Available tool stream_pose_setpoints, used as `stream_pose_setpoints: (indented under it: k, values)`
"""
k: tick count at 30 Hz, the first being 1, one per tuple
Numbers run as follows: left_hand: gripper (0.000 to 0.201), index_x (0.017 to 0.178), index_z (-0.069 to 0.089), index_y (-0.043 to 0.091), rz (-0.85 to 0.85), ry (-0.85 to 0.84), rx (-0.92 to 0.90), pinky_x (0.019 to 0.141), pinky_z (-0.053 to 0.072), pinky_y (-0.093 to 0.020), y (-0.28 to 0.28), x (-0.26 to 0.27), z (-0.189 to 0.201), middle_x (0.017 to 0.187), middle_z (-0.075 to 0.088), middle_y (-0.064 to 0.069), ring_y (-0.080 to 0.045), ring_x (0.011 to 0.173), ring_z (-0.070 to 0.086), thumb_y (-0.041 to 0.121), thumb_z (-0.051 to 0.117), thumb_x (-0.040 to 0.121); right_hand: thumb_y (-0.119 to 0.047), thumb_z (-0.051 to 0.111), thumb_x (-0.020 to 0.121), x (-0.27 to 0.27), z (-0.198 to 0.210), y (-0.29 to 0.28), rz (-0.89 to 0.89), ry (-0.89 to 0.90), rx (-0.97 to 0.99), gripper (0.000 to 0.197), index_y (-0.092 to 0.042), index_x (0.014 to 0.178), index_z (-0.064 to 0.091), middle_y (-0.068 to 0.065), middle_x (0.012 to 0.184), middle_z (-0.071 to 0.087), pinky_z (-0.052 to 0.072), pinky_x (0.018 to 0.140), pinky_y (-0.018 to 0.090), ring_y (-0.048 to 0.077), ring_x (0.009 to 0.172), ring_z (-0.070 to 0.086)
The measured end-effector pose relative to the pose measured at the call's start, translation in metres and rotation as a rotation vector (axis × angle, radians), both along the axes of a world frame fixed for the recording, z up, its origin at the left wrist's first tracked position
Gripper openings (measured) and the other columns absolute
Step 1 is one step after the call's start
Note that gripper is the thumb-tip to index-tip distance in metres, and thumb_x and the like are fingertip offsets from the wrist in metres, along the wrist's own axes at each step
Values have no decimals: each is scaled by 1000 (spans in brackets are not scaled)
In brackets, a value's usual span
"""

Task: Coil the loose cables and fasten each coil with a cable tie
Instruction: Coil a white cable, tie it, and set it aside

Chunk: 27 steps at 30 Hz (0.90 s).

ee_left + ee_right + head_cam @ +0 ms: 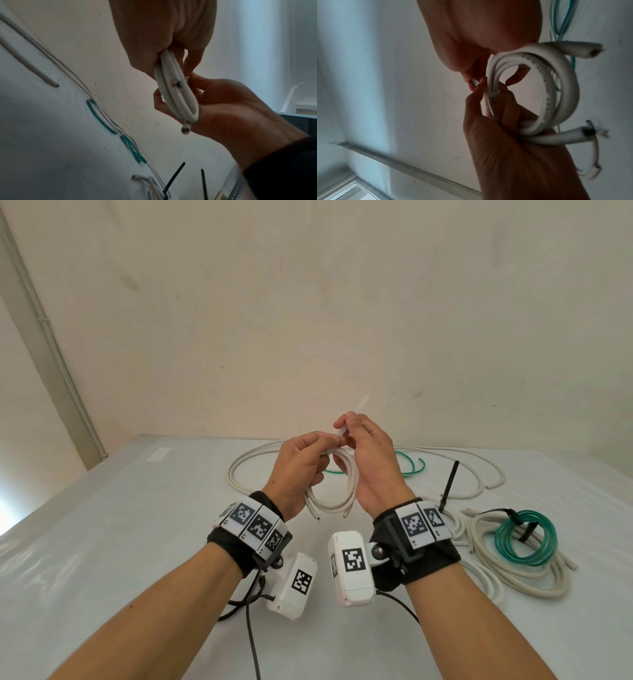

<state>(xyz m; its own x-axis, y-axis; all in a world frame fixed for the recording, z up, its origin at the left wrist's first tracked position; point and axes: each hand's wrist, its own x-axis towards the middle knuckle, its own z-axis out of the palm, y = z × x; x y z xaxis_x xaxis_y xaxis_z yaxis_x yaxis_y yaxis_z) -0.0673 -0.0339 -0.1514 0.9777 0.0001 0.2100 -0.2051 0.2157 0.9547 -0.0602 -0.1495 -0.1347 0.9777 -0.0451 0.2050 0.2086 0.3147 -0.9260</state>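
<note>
Now both hands [329,460] on white coil [342,494]

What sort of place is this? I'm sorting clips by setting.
Probably a bare indoor room set up as a plain work table for cable tidying: blank cream wall, white table cover, and loose white cables lying beside a tied green coil.

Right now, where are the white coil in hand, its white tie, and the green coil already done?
white coil [349,487]: head view, right side of loop.
white tie [491,93]: right wrist view, its head.
green coil [525,542]: head view, lower loops.
</note>
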Motion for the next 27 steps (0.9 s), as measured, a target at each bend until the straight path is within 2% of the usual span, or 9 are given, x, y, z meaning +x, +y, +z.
stream_pose_setpoints:
  k: [3,5,8,12,16,19,21,24,27]
  values:
    - [17,95,77,1,27,-5,-30,43,21,-17,-4,-2,5,84,41,-13,-9,55,27,13,66,94,-28,57,105,-1,4,0,0,-34,9,27,-13,86,66,1,74,50,42,57,26,14,65,49]
    - [16,93,78,2,47,-10,-28,44,23,-17,-9,-3,7,82,44,-14,-8,54,29,13,67,93,-30,57,106,-2,6,-3,6,-34,23,28,-12,86,67,2,73,50,44,58,26,13,64,51]
    - [19,97,75,-2,40,-4,-5,45,28,-18,-14,-3,9,77,55,-10,-9,51,33,15,67,93,-30,57,106,-4,12,-11,28,-13,3,29,-11,86,67,4,76,51,47,62,29,16,67,51]
    - [16,94,78,12,-5,41,34,49,36,-20,-19,-6,9,84,67,-3,-12,49,43,21,65,95,-28,56,106,-5,14,-19,1,-16,-41,28,-11,87,68,6,80,50,48,60,28,17,71,51]
    - [13,95,77,13,-85,65,-62,40,26,-18,-20,-7,9,88,65,-4,-10,46,37,17,65,96,-27,54,107,-5,9,-16,-68,-66,-125,27,-15,86,67,-1,74,50,44,56,24,16,69,50]
    - [20,106,72,3,-121,82,-130,34,24,-15,-22,-8,4,79,63,-5,-6,43,37,-2,56,97,-26,52,108,-7,12,-16,-84,-136,-109,27,-16,87,66,-1,78,52,45,55,24,16,70,49]
    - [27,100,69,-1,-105,113,-196,33,24,-15,-24,-9,-3,78,58,-7,-6,40,36,-13,45,96,-26,50,109,-10,21,-17,-45,-207,-149,28,-17,88,67,-3,84,55,47,58,26,14,74,49]
    - [30,91,67,4,-112,180,-232,34,21,-14,-19,-7,-4,82,55,-8,-4,40,34,-11,41,95,-24,48,109,-14,34,-17,0,-296,-352,27,-12,92,66,-4,85,55,47,65,22,8,74,48]
    - [19,92,66,11,-212,239,-175,36,17,-14,-10,-6,10,82,58,-3,-4,43,31,2,49,95,-24,47,110,-10,37,-21,-4,-253,-360,28,-11,93,65,-3,82,56,45,74,31,14,78,48]
